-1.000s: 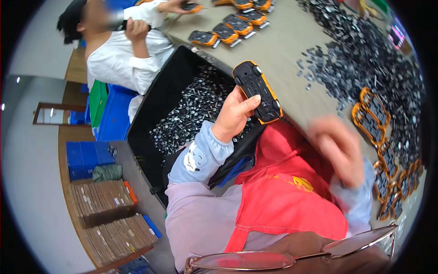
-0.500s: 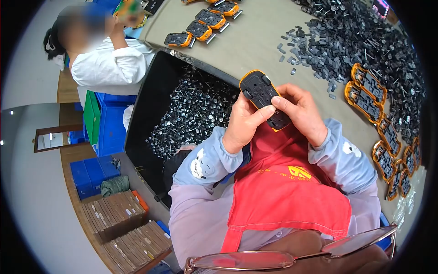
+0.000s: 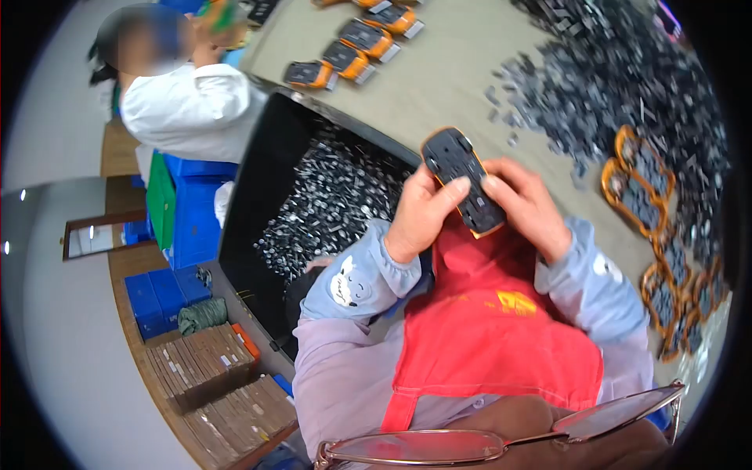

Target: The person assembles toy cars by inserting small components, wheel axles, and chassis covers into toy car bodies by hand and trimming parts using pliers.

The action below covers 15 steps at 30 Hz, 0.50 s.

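Note:
An orange toy car with a black underside (image 3: 462, 174) is held between both hands above the red apron, underside facing up. My left hand (image 3: 425, 211) grips its left edge, the thumb lying on the black base. On the opposite side, my right hand (image 3: 526, 205) has its fingers around the edge and its thumb near the base's middle. Beyond my left hand is a black bin (image 3: 262, 164) holding many small shiny metal and dark pieces (image 3: 329, 204).
Small dark parts (image 3: 603, 86) are heaped on the table (image 3: 439, 70). Orange-edged car pieces (image 3: 638, 192) lie at the right, more cars (image 3: 345, 59) at the upper left. A person in white (image 3: 176, 110) sits beside blue crates (image 3: 192, 211). Cardboard stacks (image 3: 196, 364) stand lower left.
My right hand has come in from the right and taken hold of the car, which my left hand was holding alone. Since then the view has shifted slightly.

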Motion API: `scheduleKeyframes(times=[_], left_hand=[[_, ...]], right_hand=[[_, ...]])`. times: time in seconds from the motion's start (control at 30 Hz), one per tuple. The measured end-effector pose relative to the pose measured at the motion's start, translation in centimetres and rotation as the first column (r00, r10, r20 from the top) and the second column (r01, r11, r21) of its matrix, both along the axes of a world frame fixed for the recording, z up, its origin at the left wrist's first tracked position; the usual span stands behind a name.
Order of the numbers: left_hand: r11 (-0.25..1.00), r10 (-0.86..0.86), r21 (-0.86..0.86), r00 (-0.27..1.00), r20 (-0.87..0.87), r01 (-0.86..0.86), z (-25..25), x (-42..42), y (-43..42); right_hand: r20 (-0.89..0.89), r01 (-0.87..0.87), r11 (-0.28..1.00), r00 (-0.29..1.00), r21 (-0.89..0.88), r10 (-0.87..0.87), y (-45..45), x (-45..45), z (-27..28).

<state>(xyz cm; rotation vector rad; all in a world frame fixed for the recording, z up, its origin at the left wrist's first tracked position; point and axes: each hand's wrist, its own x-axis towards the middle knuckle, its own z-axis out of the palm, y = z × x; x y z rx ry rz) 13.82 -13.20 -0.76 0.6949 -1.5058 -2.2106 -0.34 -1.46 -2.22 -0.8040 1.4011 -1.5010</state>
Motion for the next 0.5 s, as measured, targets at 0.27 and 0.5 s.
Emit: scheduleKeyframes(times=[0.27, 0.5], left_hand=[[0.916, 0.324, -0.201, 0.936, -0.140, -0.347, 4.9, -0.8, -22.7], [0.824, 0.564, -0.071, 0.825, 0.020, -0.562, 1.9, -7.7, -39.9]], right_hand=[[0.123, -0.014, 1.000, 0.992, -0.010, 0.016, 0.1, 0.2, -0.4], [-0.055, -0.057, 0.997, 0.997, 0.058, 0.060, -0.7, 0.2, -0.5]])
